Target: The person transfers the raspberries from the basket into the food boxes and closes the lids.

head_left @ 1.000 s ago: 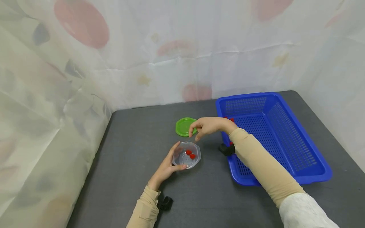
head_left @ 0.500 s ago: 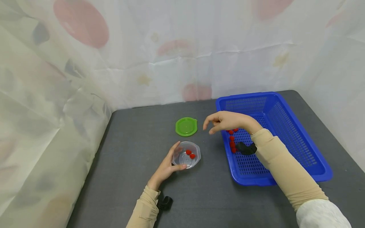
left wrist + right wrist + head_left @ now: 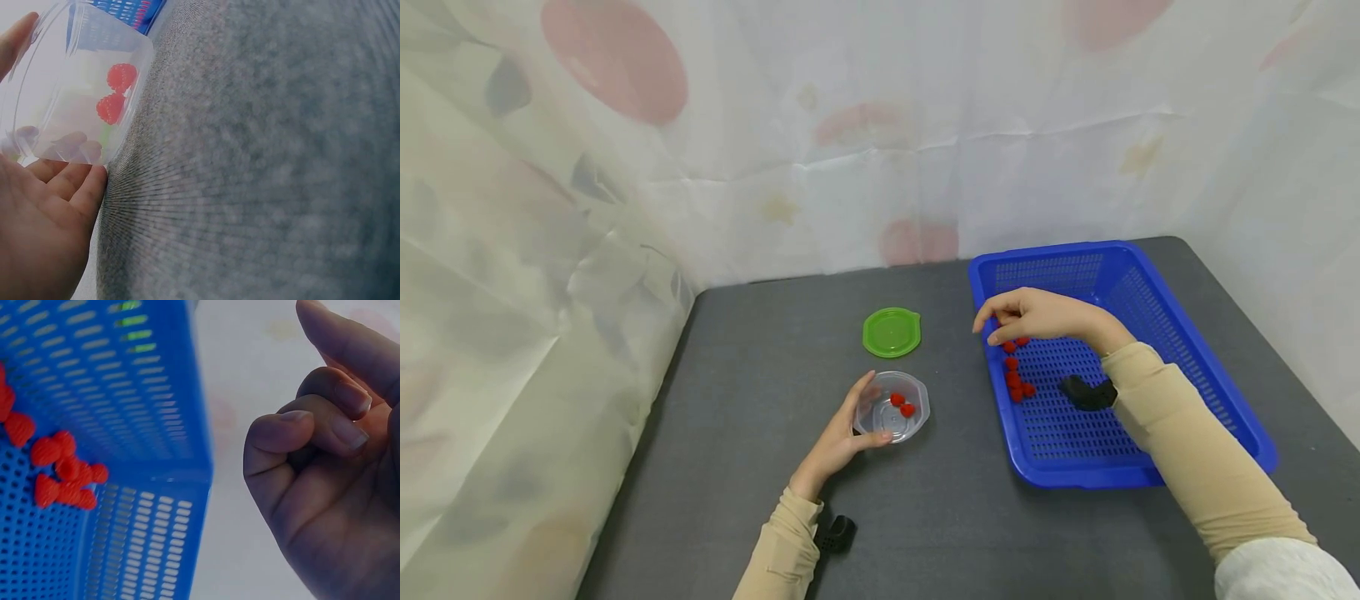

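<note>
no readable lettering right now, folks: not a word, number, brand or sign to make out on the clear tub [image 3: 892,422], the green lid [image 3: 891,332], the blue basket [image 3: 1097,433] or the printed curtain [image 3: 737,125].

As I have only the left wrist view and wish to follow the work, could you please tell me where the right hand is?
Observer: In the head view, the right hand is over the left rim of the blue basket.
Operator: Thank you; is it holding anything?
Observer: The right wrist view shows no object in it.
Operator: And what lies beyond the clear container?
Observer: The head view shows a green lid on the table, apart from the container.
</note>
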Demonstrator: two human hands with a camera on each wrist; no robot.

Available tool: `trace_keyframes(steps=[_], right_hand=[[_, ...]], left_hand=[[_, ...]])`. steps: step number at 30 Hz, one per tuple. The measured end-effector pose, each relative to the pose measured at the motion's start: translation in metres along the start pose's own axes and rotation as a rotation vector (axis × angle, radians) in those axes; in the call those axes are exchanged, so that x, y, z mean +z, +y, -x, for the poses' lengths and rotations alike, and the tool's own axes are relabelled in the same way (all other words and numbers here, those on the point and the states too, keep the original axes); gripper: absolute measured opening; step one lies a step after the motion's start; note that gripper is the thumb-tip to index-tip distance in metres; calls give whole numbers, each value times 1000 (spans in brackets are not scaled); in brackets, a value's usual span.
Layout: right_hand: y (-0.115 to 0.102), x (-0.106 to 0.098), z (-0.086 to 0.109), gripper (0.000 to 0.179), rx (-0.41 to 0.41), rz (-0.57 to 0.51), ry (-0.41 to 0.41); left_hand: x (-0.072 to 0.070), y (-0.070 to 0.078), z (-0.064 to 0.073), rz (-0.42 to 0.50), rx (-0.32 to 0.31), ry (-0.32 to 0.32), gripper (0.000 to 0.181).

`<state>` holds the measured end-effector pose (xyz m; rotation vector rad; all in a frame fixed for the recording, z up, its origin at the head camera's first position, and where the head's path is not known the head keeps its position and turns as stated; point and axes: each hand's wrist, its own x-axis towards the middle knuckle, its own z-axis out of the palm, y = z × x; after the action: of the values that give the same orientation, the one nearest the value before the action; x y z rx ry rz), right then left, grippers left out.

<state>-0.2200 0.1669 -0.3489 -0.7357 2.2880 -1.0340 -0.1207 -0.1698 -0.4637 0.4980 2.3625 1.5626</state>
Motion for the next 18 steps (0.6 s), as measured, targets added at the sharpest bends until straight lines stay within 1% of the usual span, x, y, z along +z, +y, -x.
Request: trace_keyframes(steps=[5, 9, 12, 18], right_hand=[[14, -1, 6, 20, 18, -34, 26], [27, 1, 7, 18, 34, -52, 41], [35, 2, 7, 19, 44, -50, 32], [52, 1, 5, 25, 116, -82, -3]], left_hand=[[0, -1, 0, 6, 2, 1, 91], [0, -1, 0, 5, -3, 4, 91], [0, 0, 0, 5, -6, 6, 91], [0, 2, 0, 5, -16, 6, 91]])
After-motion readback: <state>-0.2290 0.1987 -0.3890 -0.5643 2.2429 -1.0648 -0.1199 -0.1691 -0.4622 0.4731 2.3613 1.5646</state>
